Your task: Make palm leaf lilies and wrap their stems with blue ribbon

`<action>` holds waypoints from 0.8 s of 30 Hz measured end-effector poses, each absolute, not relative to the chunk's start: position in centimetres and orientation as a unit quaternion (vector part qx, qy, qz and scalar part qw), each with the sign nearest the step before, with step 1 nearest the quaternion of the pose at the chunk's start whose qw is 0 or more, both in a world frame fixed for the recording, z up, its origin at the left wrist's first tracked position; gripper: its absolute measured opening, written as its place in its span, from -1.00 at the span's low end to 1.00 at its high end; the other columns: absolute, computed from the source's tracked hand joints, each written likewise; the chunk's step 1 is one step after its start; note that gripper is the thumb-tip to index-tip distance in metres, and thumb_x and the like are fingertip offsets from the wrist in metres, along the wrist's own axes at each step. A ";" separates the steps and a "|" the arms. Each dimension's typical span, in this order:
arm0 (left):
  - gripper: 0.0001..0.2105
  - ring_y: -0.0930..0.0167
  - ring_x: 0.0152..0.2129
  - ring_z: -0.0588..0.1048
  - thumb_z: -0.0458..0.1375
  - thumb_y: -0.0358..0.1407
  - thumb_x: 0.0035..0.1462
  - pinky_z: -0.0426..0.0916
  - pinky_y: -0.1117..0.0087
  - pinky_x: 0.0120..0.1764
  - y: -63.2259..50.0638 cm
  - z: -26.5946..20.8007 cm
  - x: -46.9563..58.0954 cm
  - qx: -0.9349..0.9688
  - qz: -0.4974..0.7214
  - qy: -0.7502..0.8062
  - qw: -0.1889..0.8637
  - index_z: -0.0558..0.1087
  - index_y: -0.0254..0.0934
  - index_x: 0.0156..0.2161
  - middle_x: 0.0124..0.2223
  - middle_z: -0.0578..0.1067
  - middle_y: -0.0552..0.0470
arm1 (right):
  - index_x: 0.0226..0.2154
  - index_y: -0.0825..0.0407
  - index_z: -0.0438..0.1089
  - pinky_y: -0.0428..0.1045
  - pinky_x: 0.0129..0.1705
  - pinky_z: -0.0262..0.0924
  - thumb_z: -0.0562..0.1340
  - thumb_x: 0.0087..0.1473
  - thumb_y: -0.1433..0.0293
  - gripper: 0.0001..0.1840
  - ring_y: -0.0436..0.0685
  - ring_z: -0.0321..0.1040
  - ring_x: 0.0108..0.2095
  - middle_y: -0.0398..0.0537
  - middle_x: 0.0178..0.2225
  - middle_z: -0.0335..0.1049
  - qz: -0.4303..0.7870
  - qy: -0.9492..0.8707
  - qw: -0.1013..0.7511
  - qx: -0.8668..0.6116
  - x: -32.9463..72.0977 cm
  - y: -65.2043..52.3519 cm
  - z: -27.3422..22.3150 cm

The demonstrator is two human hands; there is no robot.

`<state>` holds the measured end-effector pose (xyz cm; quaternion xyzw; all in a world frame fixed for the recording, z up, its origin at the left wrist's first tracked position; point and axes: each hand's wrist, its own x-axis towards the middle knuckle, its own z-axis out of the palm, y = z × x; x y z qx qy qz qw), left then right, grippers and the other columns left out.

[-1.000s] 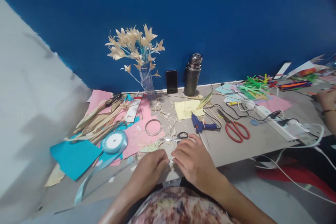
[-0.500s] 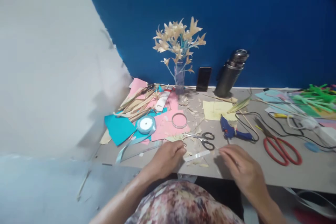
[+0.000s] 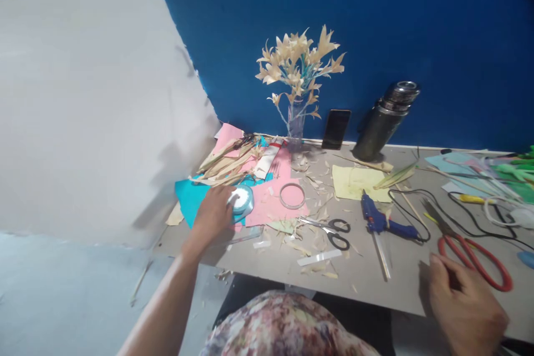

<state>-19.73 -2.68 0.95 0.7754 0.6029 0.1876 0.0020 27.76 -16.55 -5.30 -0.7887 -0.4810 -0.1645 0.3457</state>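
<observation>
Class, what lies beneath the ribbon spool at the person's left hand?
Turquoise paper and pink paper show around the ribbon spool, apparently running under it. What lies directly beneath is covered, and the left hand hides the area at its left edge.

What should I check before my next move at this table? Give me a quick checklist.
1. Left hand at the ribbon roll: ok.
2. Firm grip on the roll: cannot tell, the fingers are partly hidden.
3. Right hand away from the red-handled scissors: not ok, it is right beside them.
4. Glue gun cool: cannot tell.
5. Work surface free of scraps: not ok, they lie around the black-handled scissors.
6. Flower vase upright: ok.
</observation>
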 end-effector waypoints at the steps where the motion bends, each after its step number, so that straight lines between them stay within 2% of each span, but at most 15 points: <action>1: -0.72 0.11 0.00 0.43 -0.02 -0.29 0.25 0.30 0.01 0.09 -2.5 0.9 -20.2 0.771 0.184 0.610 -0.003 0.46 -0.28 -0.04 0.00 0.54 -0.21 | -0.29 0.12 0.54 0.06 -0.36 0.20 0.06 0.23 0.08 -0.49 0.29 0.44 -0.37 0.14 -0.38 0.53 -0.167 -0.485 0.344 -0.786 27.6 -16.5 -5.5; 4: -0.70 0.09 0.01 0.44 -0.03 -0.24 0.26 0.29 0.00 0.10 -2.3 0.6 -20.8 0.769 0.178 0.614 -0.002 0.46 -0.28 -0.04 0.01 0.54 -0.21 | -0.32 0.11 0.53 0.04 -0.37 0.19 0.06 0.23 0.09 -0.51 0.25 0.42 -0.41 0.11 -0.41 0.51 -0.170 -0.492 0.340 -0.783 27.4 -16.3 -6.0; 7: -0.66 0.09 0.09 0.40 -0.02 -0.34 0.17 0.26 -0.02 0.14 -1.9 0.6 -20.6 0.796 0.153 0.585 0.017 0.45 -0.28 0.01 0.08 0.51 -0.22 | -0.32 0.09 0.53 0.02 -0.36 0.19 0.07 0.22 0.09 -0.53 0.23 0.42 -0.40 0.08 -0.40 0.51 -0.160 -0.495 0.331 -0.787 27.6 -16.2 -6.3; 11: -0.36 0.15 0.27 0.22 0.01 -0.52 -0.06 0.12 0.03 0.28 -1.1 1.8 -20.1 0.844 0.088 0.526 0.057 0.34 -0.31 0.20 0.29 0.34 -0.18 | -0.33 0.08 0.53 0.01 -0.34 0.20 0.08 0.19 0.08 -0.53 0.21 0.44 -0.39 0.07 -0.38 0.53 -0.126 -0.492 0.331 -0.796 27.9 -16.3 -6.4; 14: -0.25 0.19 0.32 0.16 0.02 -0.54 -0.12 0.10 0.08 0.30 -0.4 2.6 -19.6 0.854 0.018 0.512 0.092 0.25 -0.27 0.29 0.36 0.26 -0.12 | -0.35 0.08 0.53 0.02 -0.32 0.20 0.08 0.17 0.05 -0.51 0.23 0.44 -0.38 0.08 -0.38 0.54 -0.109 -0.476 0.338 -0.805 28.0 -16.2 -6.4; 19: -0.27 0.15 0.31 0.18 0.02 -0.55 -0.09 0.15 0.05 0.26 0.7 2.6 -19.5 0.835 -0.028 0.543 0.082 0.26 -0.26 0.28 0.35 0.27 -0.15 | -0.37 0.05 0.52 0.03 -0.32 0.19 0.08 0.15 0.01 -0.49 0.24 0.44 -0.36 0.07 -0.36 0.55 -0.074 -0.456 0.338 -0.820 27.9 -16.3 -6.3; 24: -0.37 0.03 0.22 0.28 0.08 -0.51 -0.04 0.27 -0.03 0.14 1.6 2.4 -20.6 0.792 0.040 0.609 0.002 0.30 -0.30 0.22 0.28 0.33 -0.28 | -0.36 0.04 0.52 0.06 -0.32 0.20 0.10 0.14 0.00 -0.51 0.27 0.45 -0.36 0.07 -0.36 0.55 -0.071 -0.453 0.348 -0.818 28.3 -16.3 -6.6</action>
